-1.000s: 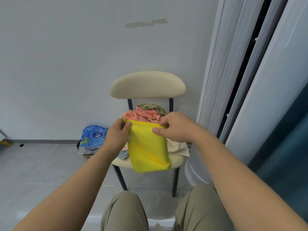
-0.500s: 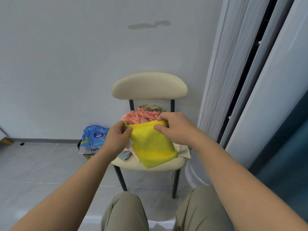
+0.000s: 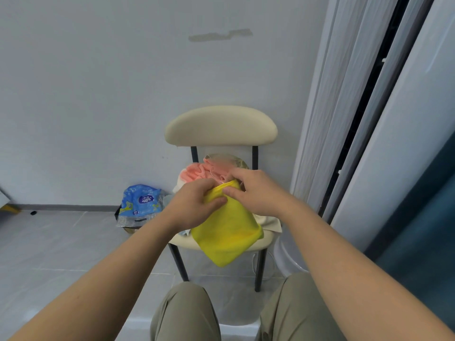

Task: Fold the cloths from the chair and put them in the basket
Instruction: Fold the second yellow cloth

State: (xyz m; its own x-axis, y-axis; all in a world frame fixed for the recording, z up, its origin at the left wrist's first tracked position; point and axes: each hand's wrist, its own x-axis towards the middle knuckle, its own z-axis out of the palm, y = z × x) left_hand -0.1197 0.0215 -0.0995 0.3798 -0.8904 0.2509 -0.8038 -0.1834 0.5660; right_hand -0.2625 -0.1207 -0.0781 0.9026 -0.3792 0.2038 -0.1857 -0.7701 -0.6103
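– Yellow soft cloth (image 3: pixel 227 232), folded into a narrow panel: where is it found?
– It is held up in front of the cream padded chair with dark metal legs (image 3: pixel 221 126), and its lower part hangs across the front edge of the seat. Whether the seat is touched by it cannot be told.
– How are the hands placed?
– The top edge is grasped by both. The upper left corner is enclosed by the curled fingers of the left hand (image 3: pixel 194 207). The edge just beside it is pinched between thumb and fingers of the right hand (image 3: pixel 256 193). The two hands are almost touching.
– What else is seen?
– A crumpled pink cloth (image 3: pixel 197 174) is heaped on the seat behind the hands, and a cream cloth (image 3: pixel 270 221) is spread beneath the right wrist. A blue plastic packet (image 3: pixel 140 203) is propped on the grey floor to the left of the chair. No basket can be made out with certainty.
– How is the fabric expected to handle?
– It is judged light, limp and not fragile. No stiffness is shown in the way it drapes, so the layers could slide apart unless the edges are pinched together. A hold at the top corners is advised, then one along the fold line
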